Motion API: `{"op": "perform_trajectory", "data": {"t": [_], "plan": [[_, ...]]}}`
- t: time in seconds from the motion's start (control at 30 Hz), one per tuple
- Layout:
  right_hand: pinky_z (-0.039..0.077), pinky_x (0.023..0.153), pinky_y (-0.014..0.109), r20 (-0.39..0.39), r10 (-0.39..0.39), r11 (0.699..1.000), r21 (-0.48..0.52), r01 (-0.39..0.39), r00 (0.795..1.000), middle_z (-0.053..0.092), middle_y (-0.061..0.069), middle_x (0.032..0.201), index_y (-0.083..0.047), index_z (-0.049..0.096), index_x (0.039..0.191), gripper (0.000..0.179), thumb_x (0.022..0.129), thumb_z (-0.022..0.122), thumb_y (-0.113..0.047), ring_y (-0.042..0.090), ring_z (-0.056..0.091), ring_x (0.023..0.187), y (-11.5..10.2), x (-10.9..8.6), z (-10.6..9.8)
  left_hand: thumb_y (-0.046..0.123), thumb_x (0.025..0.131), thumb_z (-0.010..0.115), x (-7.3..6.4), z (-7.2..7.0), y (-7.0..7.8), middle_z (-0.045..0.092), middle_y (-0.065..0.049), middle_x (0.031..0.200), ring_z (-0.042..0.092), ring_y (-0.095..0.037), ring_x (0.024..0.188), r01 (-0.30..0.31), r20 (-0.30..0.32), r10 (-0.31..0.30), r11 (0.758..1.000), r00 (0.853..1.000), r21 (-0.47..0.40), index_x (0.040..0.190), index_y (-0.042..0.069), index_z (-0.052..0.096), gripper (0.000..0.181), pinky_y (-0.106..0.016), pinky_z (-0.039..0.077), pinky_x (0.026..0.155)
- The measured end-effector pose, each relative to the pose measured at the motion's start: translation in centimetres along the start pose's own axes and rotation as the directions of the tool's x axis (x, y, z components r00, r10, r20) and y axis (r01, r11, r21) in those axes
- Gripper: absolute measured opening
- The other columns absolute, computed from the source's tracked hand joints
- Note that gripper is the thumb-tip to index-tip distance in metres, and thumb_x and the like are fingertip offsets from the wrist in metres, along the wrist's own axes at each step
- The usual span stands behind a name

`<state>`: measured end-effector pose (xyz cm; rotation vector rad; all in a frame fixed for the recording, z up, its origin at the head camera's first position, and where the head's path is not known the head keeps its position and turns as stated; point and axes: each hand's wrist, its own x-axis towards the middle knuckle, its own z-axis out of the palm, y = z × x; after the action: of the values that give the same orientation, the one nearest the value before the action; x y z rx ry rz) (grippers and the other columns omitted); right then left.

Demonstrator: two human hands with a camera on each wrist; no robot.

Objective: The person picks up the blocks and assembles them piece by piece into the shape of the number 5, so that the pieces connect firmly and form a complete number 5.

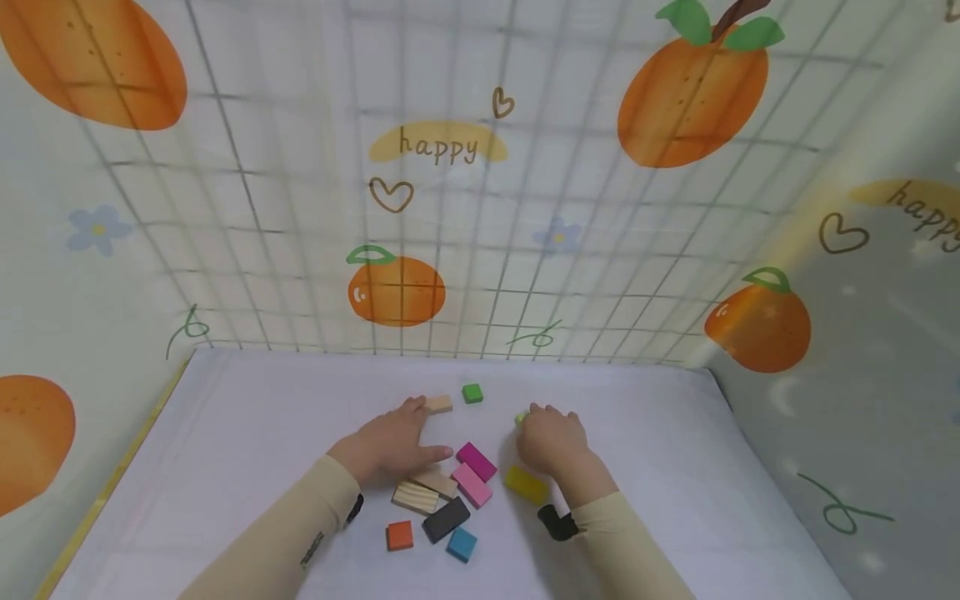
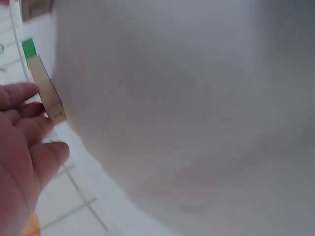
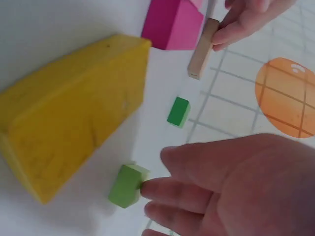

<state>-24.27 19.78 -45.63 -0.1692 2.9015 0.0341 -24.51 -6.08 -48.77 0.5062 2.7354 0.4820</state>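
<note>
My left hand [image 1: 392,439] reaches over the white table with its thumb spread away, and its fingertips touch one end of a plain wooden block [image 1: 439,404]. In the left wrist view those fingers [image 2: 42,125] lie along the wooden block [image 2: 47,91]. A green block [image 1: 472,393] sits just beyond it. My right hand [image 1: 552,437] is at a light green block [image 1: 521,418], mostly hidden from above. The right wrist view shows a fingertip against the light green block [image 3: 127,186], with the thumb apart from it. A yellow block [image 1: 527,484] lies below the right hand.
Between the hands lie a magenta block [image 1: 477,461] and a pink block [image 1: 472,485]. Nearer are two more wooden blocks [image 1: 416,497], a black block [image 1: 446,520], a red block [image 1: 400,536] and a blue block [image 1: 462,545]. A printed curtain over a grid [image 1: 480,283] stands behind the table.
</note>
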Motion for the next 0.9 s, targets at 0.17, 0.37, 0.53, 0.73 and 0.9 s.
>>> {"op": "perform_trajectory", "data": {"t": [0.17, 0.37, 0.53, 0.73, 0.9], "plan": [[0.028, 0.117, 0.065, -0.05, -0.084, 0.996, -0.011, 0.084, 0.995, 0.045, 0.013, 0.157, -0.009, 0.053, 0.147, 0.048, 0.102, 0.052, -0.024, 0.038, 0.037, 0.148, -1.0, 0.3, 0.0, 0.075, 0.088, 0.055, 0.7, -0.1, -0.8, 0.024, -0.007, 0.168, 0.025, -0.027, 0.155, -0.022, 0.005, 0.022, 1.0, 1.0, -0.008, 0.158, 0.009, 0.032, 0.099, -0.049, 0.032, 0.121], [0.024, 0.121, 0.061, -0.021, -0.19, 0.981, 0.031, 0.191, 0.982, 0.034, 0.003, 0.165, -0.017, 0.042, 0.155, 0.055, 0.102, 0.054, -0.02, 0.032, 0.028, 0.154, -3.2, 1.9, 0.2, 0.073, 0.086, 0.06, 1.5, -0.1, -0.8, 0.022, -0.007, 0.169, 0.023, -0.027, 0.156, -0.048, 0.015, 0.049, 0.998, 0.999, -0.026, 0.158, 0.009, 0.032, 0.1, -0.048, 0.03, 0.122], [0.025, 0.12, 0.061, -0.004, -0.191, 0.981, 0.042, 0.191, 0.982, 0.03, 0.0, 0.166, -0.021, 0.037, 0.158, 0.062, 0.1, 0.059, -0.02, 0.032, 0.027, 0.154, -3.0, 3.4, 1.9, 0.071, 0.085, 0.063, 2.3, 0.2, -0.1, 0.022, -0.007, 0.169, 0.02, -0.026, 0.156, -0.071, 0.039, 0.072, 0.997, 0.997, -0.032, 0.158, 0.009, 0.032, 0.101, -0.048, 0.028, 0.123], [0.029, 0.118, 0.061, -0.013, -0.212, 0.977, 0.022, 0.213, 0.977, 0.031, -0.001, 0.166, -0.024, 0.036, 0.158, 0.062, 0.101, 0.059, -0.028, 0.031, 0.035, 0.15, -2.9, 3.5, 2.8, 0.068, 0.082, 0.068, 2.3, 0.0, 1.1, 0.017, -0.011, 0.17, 0.015, -0.031, 0.157, -0.077, 0.077, 0.078, 0.997, 0.994, -0.008, 0.161, 0.007, 0.02, 0.111, -0.049, 0.028, 0.123], [0.026, 0.12, 0.062, -0.047, -0.218, 0.976, -0.014, 0.217, 0.975, 0.029, 0.001, 0.167, -0.021, 0.035, 0.158, 0.065, 0.1, 0.061, -0.028, 0.033, 0.029, 0.153, -2.6, 3.2, 2.6, 0.072, 0.084, 0.063, 2.5, -0.6, 1.6, 0.014, -0.011, 0.17, 0.011, -0.032, 0.158, -0.062, 0.111, 0.063, 0.998, 0.992, -0.013, 0.161, 0.007, 0.02, 0.11, -0.051, 0.025, 0.124]]}}
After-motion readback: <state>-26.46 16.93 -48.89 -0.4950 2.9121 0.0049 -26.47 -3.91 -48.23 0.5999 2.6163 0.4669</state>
